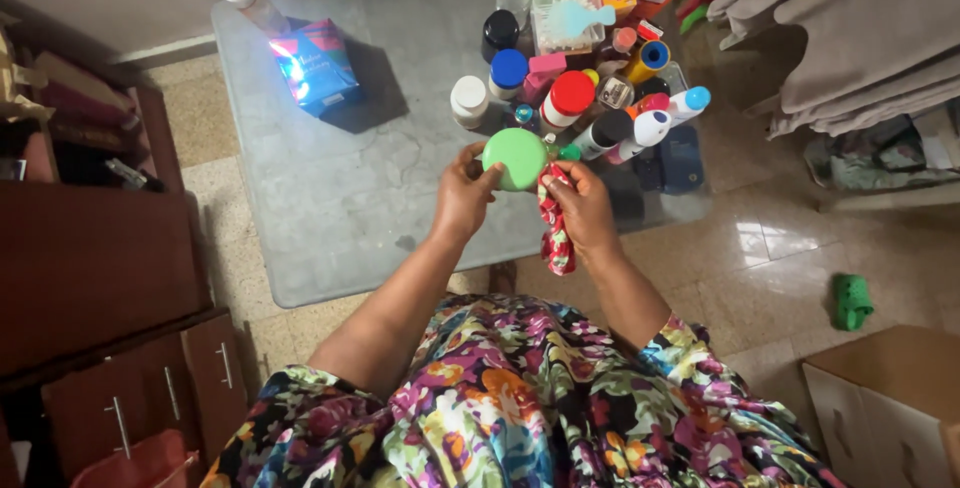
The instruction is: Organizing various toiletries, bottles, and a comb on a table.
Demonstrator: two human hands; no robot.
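My left hand (pixel 463 193) grips the left side of a container with a round light-green lid (pixel 515 157), held over the near edge of the grey table (pixel 340 198). My right hand (pixel 583 208) touches the lid's right side and holds a red patterned cloth (pixel 555 233), which hangs down from the fingers. The container's body below the lid is hidden.
Several bottles, jars and tubes crowd the table's far right, among them a red-capped bottle (pixel 567 98) and a blue-capped jar (pixel 508 72). A shiny blue box (pixel 313 66) lies at the far left. Dark wooden drawers (pixel 90 278) stand left; a green item (pixel 852 301) lies on the tiled floor.
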